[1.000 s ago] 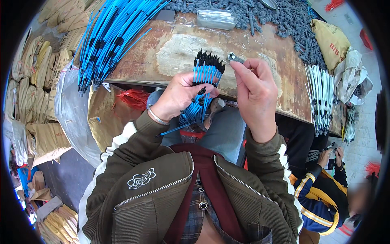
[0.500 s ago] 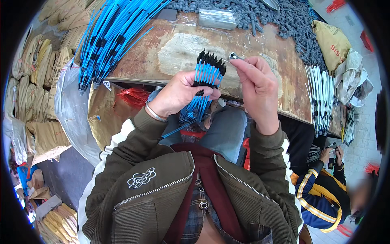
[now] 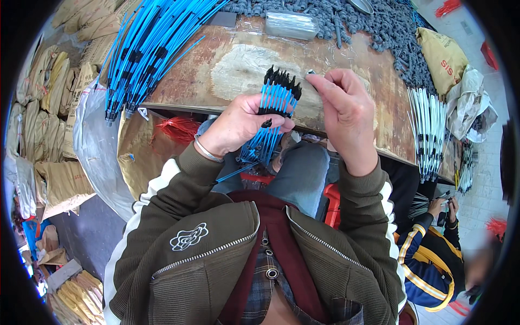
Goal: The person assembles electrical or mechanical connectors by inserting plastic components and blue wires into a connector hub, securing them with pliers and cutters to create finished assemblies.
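My left hand [image 3: 250, 120] is wrapped round a fan of thin blue rods with black tips [image 3: 277, 93]. The tips point up and away from me, and the lower ends hang over my lap. A black band crosses the rods where my fingers hold them. My right hand [image 3: 349, 108] is raised to the right of the bundle, a little apart from it. Its thumb and forefinger are pinched together at a tiny dark and pale piece [image 3: 310, 72], too small to name.
Ahead is a worn wooden table [image 3: 184, 81]. A large sheaf of blue rods [image 3: 146, 59] lies at its left, a clear box of fine pins [image 3: 291, 25] at the back beside heaped grey parts [image 3: 401, 49]. White rods [image 3: 428, 130] hang at the right edge. Another person [image 3: 430, 260] works at lower right.
My right hand has shifted slightly right and its wrist has turned. Less of the tiny piece shows at its fingertips. My left hand and the bundle have hardly moved.
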Demonstrator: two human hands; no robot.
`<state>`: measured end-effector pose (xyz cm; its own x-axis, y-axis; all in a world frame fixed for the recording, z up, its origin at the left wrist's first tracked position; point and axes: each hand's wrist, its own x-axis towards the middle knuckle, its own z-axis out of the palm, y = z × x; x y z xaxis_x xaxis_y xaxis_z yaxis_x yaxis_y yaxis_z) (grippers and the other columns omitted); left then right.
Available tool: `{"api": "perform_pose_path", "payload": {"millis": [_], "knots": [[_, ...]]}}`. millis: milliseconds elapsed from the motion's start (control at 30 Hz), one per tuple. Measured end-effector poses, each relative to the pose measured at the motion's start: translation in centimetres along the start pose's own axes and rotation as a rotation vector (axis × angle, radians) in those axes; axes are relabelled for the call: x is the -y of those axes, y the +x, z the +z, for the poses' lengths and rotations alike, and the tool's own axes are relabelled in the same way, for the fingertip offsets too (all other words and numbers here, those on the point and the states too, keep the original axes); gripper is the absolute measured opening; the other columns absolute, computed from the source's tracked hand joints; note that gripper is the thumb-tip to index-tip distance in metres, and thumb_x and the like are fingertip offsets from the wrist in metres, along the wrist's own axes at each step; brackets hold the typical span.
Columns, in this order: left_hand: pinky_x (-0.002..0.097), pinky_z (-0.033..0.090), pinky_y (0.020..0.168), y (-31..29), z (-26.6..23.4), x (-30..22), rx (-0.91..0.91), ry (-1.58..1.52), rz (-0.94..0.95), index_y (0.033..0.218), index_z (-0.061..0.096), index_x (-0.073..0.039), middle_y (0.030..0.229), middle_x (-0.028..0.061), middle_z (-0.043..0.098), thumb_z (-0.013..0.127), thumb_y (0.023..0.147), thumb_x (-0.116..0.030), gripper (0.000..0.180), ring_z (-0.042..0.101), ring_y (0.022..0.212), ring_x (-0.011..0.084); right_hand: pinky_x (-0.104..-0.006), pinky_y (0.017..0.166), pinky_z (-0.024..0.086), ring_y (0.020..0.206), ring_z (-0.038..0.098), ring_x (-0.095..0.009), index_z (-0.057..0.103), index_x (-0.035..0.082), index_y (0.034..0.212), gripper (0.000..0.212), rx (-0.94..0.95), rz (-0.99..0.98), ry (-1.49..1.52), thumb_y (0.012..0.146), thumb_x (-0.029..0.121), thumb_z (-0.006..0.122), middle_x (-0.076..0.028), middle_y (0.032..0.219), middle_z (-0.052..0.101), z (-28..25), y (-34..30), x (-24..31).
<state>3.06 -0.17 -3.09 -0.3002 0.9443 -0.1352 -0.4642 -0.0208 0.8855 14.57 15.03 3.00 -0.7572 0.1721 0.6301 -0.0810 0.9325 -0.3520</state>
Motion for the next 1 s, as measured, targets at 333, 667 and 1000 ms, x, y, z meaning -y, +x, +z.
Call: {"api": "perform_pose_path", "payload": {"millis": [333,667,1000], "knots": [[0.0265,0.051,0.075,0.0,0.4,-0.1,-0.031,0.040,0.000,0.105,0.058,-0.002,0.090,0.0066,0.064,0.055,0.084,0.001,0.021,0.063,0.087,0.0160,-0.0316,0.060,0.046,0.071,0.056,-0.023,0.064,0.007,0.092,0.032,-0.035,-0.061,-0.147,0.064,-0.007,0.057,-0.008,0.077,0.054,-0.3,-0.3,0.7],[0.0276,0.051,0.075,0.0,0.4,-0.1,-0.032,0.040,0.009,0.106,0.058,-0.002,0.090,0.0070,0.064,0.057,0.084,0.000,0.022,0.063,0.086,0.0168,-0.0310,0.060,0.045,0.070,0.056,-0.025,0.064,0.004,0.092,0.025,-0.072,0.126,0.125,0.070,-0.007,0.058,-0.010,0.077,0.054,0.9,-0.9,0.5],[0.0310,0.051,0.077,0.1,0.3,-0.2,-0.026,0.064,-0.003,0.106,0.058,-0.003,0.091,0.0093,0.064,0.060,0.082,-0.003,0.024,0.063,0.086,0.0192,-0.0250,0.060,0.042,0.069,0.054,-0.019,0.065,0.004,0.095,0.018,-0.015,-0.009,0.062,0.079,-0.002,0.058,-0.008,0.078,0.055,0.3,-0.3,-0.6]]}}
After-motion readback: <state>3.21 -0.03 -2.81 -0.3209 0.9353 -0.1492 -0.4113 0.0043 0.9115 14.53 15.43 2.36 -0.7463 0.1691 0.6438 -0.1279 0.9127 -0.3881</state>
